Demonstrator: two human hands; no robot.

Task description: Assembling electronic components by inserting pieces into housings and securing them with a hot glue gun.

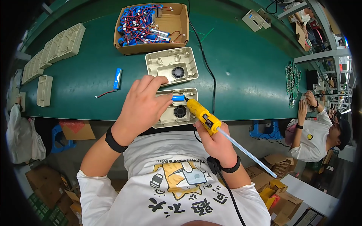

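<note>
My right hand is wrapped round a yellow hot glue gun with a clear glue stick poking out of its back. Its dark nozzle touches or nearly touches the right end of a blue cylindrical battery. That battery lies in the nearer beige plastic housing, above a round black speaker. My left hand pinches the battery's left end, which the fingers hide. Just beyond, a second beige housing holds another round black part.
A cardboard box of wired blue batteries stands at the back. One loose battery lies left of my hand. Several beige housings line the far left. A black cable crosses the green table. Circuit boards and a co-worker are at right.
</note>
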